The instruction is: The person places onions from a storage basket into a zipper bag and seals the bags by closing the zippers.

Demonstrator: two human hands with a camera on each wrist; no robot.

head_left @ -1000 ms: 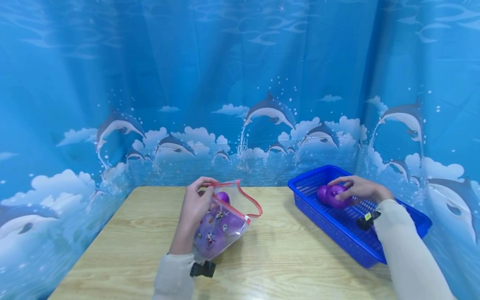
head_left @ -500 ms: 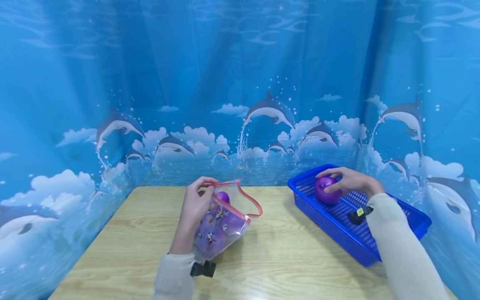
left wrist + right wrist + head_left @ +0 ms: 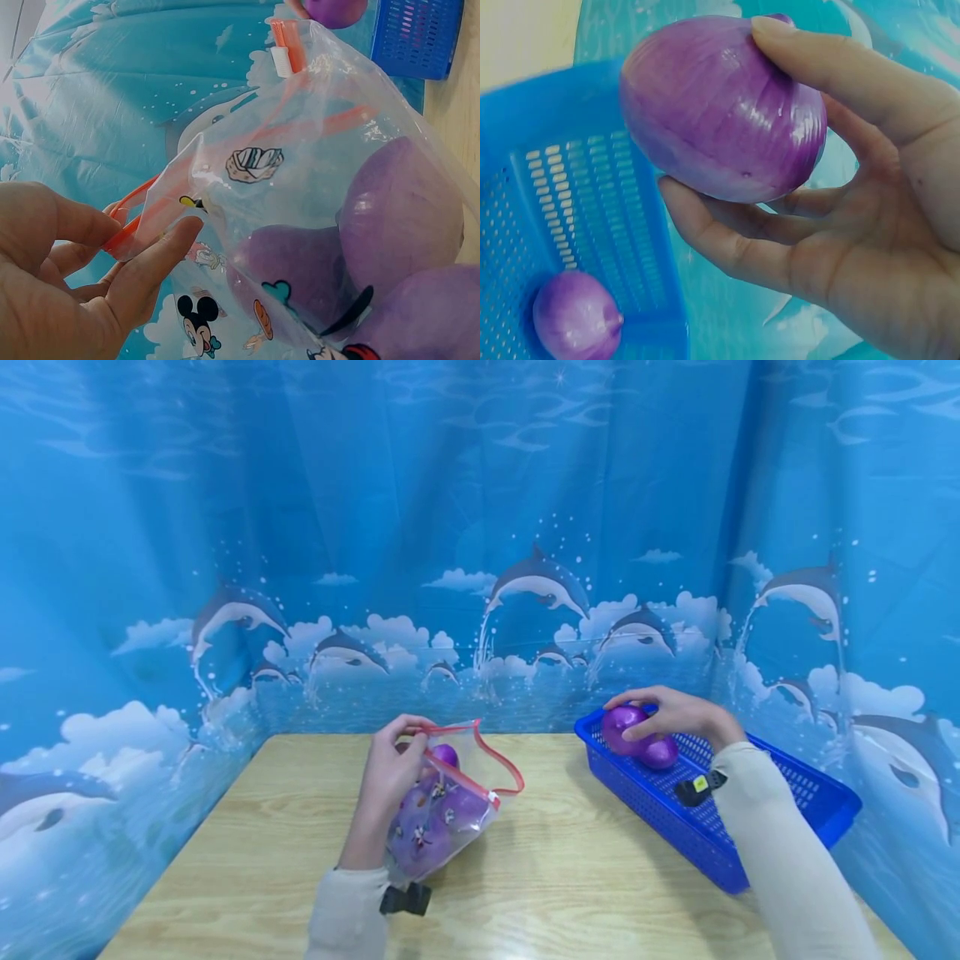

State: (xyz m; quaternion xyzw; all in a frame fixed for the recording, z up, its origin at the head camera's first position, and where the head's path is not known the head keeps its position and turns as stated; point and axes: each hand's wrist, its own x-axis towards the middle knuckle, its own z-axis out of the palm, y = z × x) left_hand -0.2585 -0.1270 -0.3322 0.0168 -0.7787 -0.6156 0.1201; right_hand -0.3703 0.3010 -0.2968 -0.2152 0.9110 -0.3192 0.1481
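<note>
My left hand [image 3: 393, 768] pinches the orange-red zip edge of a clear slider bag [image 3: 255, 165] printed with cartoon figures. Several purple onions [image 3: 401, 210] sit inside the bag, and its mouth gapes toward the right. In my right hand [image 3: 678, 717] is another purple onion [image 3: 724, 109], gripped between thumb and fingers near the far left end of the blue basket [image 3: 660, 827]. A second onion [image 3: 577, 316] lies in the basket, partly behind the held one in the head view.
Under the bag and the basket is a wood-grain table [image 3: 300, 860]. A blue dolphin-print curtain [image 3: 420, 527] hangs close behind and along the sides. The basket's raised rim stands between my right hand and the bag.
My right hand has raised the onion and carried it leftward toward the basket's far left end, uncovering the other onion. The left hand and bag have stayed put.
</note>
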